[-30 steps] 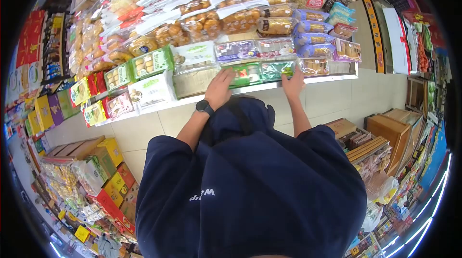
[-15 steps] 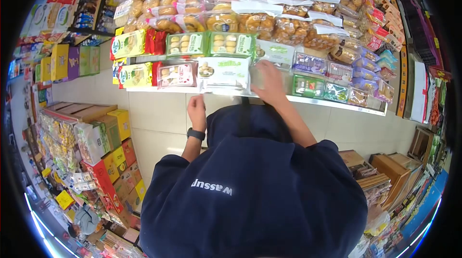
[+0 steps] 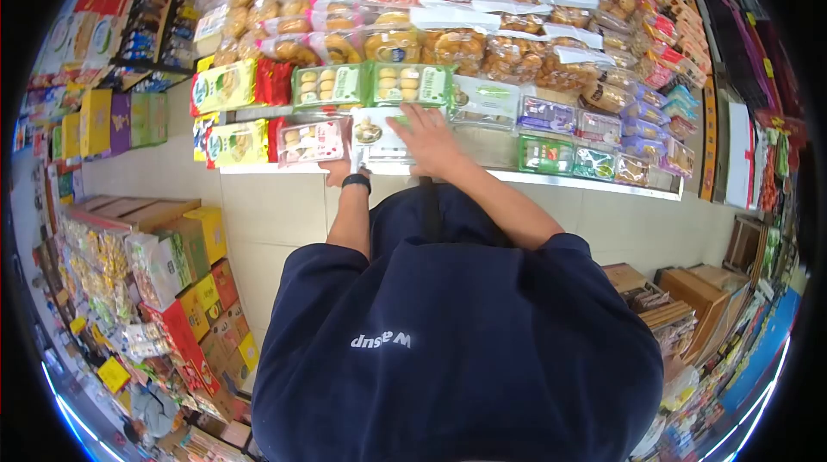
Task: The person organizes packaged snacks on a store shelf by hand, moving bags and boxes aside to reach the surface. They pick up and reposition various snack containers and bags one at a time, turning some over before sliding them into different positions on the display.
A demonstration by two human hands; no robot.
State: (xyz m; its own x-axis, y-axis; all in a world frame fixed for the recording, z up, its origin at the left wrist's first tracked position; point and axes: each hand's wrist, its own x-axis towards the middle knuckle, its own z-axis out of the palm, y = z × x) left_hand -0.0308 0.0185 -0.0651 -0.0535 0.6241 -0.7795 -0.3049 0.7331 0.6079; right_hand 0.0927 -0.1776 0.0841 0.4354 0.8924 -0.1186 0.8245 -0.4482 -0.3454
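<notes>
My right hand (image 3: 424,141) lies with spread fingers over a white package (image 3: 369,129) with a picture of round pastries, in the front row of the shelf. Its fingertips touch the package's upper right part. My left hand (image 3: 338,172), below a dark wristband, is at the shelf's front edge, under the corner where the white package meets a pink-and-clear pack (image 3: 312,141); its fingers are partly hidden. Behind are two green trays of round pastries (image 3: 327,85) (image 3: 410,84) and a pale green-white pack (image 3: 485,102).
Yellow-and-red packs (image 3: 233,144) stand at the row's left. Green (image 3: 545,154) and purple packs (image 3: 548,115) are to the right. Bagged breads (image 3: 452,48) fill the back. Stacked boxes (image 3: 200,311) stand lower left. A person (image 3: 153,410) is at the lower left; another person's arm shows at the top left.
My right hand has moved left from the white package's right side onto it. My left hand has moved up and slightly left to the shelf edge. An arm has appeared at the top left.
</notes>
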